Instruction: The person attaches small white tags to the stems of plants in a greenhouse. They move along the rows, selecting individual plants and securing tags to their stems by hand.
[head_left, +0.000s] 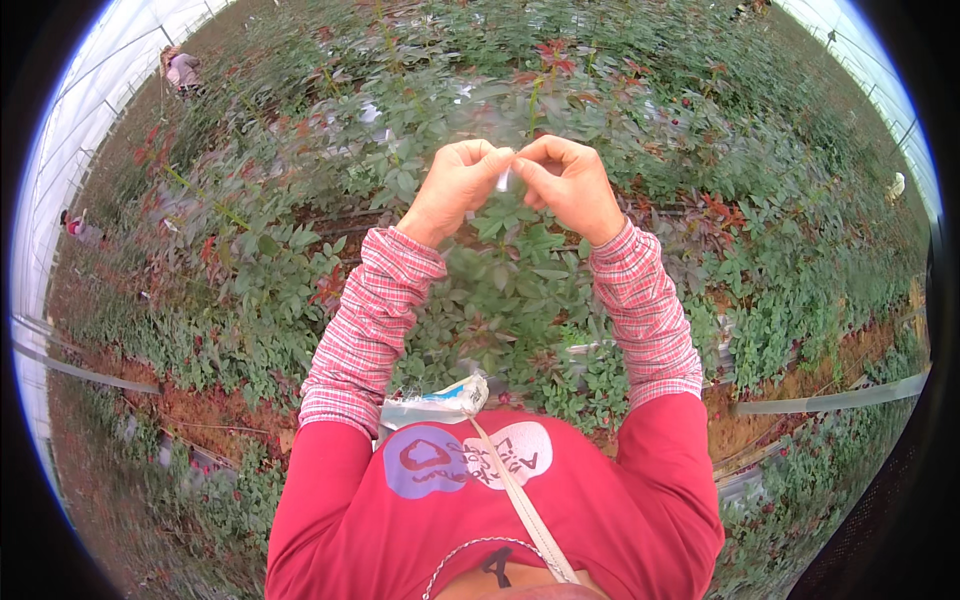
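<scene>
My left hand (459, 184) is raised in front of me, with its thumb and bent forefinger pinching a small white strip (503, 180). The free end of the strip hangs below the thumb. Close against it, my right hand (566, 181) has thumb and forefinger pinched together at the strip's upper edge; the exact contact is too small to make out. Both hands are above leafy rose bushes (510, 274). Just beyond the fingertips rises a green stem (534, 109) with reddish young leaves (555, 58) at its top.
A white plastic bag (442, 397) hangs at my front from a pale strap (517, 487). Soil paths (217, 412) run between the plant rows. Pale bands (832, 397) cross at both sides. Other people (182, 71) are far off at left, under a plastic greenhouse cover (82, 97).
</scene>
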